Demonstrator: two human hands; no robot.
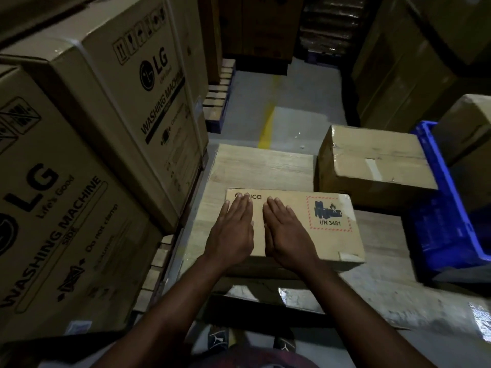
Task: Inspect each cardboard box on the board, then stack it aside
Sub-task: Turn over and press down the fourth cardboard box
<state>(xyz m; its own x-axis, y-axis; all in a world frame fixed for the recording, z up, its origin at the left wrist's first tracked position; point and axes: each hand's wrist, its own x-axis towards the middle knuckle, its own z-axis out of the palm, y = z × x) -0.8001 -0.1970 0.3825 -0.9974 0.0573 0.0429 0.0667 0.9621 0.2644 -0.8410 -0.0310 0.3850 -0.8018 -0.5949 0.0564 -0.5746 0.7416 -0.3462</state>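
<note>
Looking down at a flat cardboard box (329, 245), parked on the near end of the wooden board (260, 166). Got the left hand (233, 229) and right hand (287, 232) both laid palm-down on the lid, side by side, fingers straight and together, gripping nothing. Just pressing or feeling the top, by the look of it.

Handling-wise: looks stiff, with crisp edges and a flat lid, no sag under the palms. Probably not heavy for the size, but hard to call from here. Smooth cardboard, so a bit slippery for a top-only grab. Better to take it by the two short ends, or slide fingers under the long near edge and lift level. Worth going gentle too, given the label (329, 213): red hatched border, battery-and-flame pictogram, "UN 3481". Means lithium cells inside, most likely, so no dropping and no crushing under other stuff.

Other writing: brand at the top left corner half hidden under the left hand, only "ICO" readable. Over on the left, big cartons (148, 83) marked "LG", "Life's Good", "WASHING MACHINE", "SIDE" and "Do not clamp". Further back on the right, a plain taped box (372, 160) with nothing readable, snug against a blue crate (446, 221). Can't tell whether fully on the board or hanging off.
</note>
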